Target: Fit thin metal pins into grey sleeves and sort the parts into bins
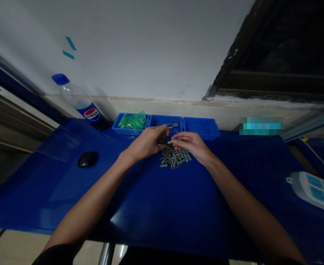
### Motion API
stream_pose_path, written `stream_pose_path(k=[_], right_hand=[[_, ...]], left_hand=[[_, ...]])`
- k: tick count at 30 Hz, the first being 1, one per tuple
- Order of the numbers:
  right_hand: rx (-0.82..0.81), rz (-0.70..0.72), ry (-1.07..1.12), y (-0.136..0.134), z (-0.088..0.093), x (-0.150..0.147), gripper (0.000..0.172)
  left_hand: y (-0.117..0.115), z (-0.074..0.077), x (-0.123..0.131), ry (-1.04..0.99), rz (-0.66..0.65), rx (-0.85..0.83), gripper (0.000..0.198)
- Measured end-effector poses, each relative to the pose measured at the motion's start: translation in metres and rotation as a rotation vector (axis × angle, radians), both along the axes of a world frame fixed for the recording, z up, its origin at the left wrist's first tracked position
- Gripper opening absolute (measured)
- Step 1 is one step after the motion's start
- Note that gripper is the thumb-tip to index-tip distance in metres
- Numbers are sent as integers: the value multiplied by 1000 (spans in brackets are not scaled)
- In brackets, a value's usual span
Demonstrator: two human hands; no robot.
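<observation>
Over a pile of small parts, both of my hands work close together. My right hand (194, 146) pinches a small grey cylinder (169, 141) between thumb and fingers. Just left of it, my left hand (146, 142) is closed with its fingers curled round; what it holds, if anything, is too dark and small to make out. Below them lies the pile, made of thin brass-coloured pins or screws (172, 159) and grey cylinders (187, 156). Part of the pile is hidden behind the right hand.
Three joined blue bins (202, 127) stand by the wall; the left holds a green plastic bag (134, 120), the middle several grey cylinders (173, 125). A Pepsi bottle (91, 112) and black mouse (86, 159) are left on the blue table (162, 209). A power strip (317, 189) lies right.
</observation>
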State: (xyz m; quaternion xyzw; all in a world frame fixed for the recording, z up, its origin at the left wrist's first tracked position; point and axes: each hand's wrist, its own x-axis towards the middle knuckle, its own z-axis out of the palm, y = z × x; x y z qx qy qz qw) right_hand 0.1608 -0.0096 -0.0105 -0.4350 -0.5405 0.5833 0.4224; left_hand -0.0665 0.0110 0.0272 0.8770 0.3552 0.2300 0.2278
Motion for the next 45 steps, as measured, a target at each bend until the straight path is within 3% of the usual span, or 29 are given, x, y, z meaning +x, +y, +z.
stream_pose_path(k=[4,8,12,19,23,27,32,37,41,45], right_hand=[[41,-96,-24,4,1,4,19],[75,-163,-3,6,3,7,27],[71,-143,3,6,5,8,36],[43,-138,-1,5,7,8,25],[39,-142,-5,5,9,8,23],[41,-141,-12,4,10,8,23],[34,-120,-43,4,10,7,22],[47,-99,-65,5,6,8,19],[-15,-19,-115,6,0,8,19],[-118,80,-4,2,-2,5,31]], left_hand=[[3,-7,-5,287,40,19,19],[4,-13,-3,423,53,12,22],[3,-18,1,449,56,24,21],[3,-24,4,439,59,27,19],[2,-20,4,443,17,76,20],[-1,-10,2,456,54,95,22],[-1,-2,-1,320,30,79,25],[1,-3,-1,150,-25,72,26],[-1,-1,2,-21,30,64,14],[-7,5,7,-196,61,-50,5]])
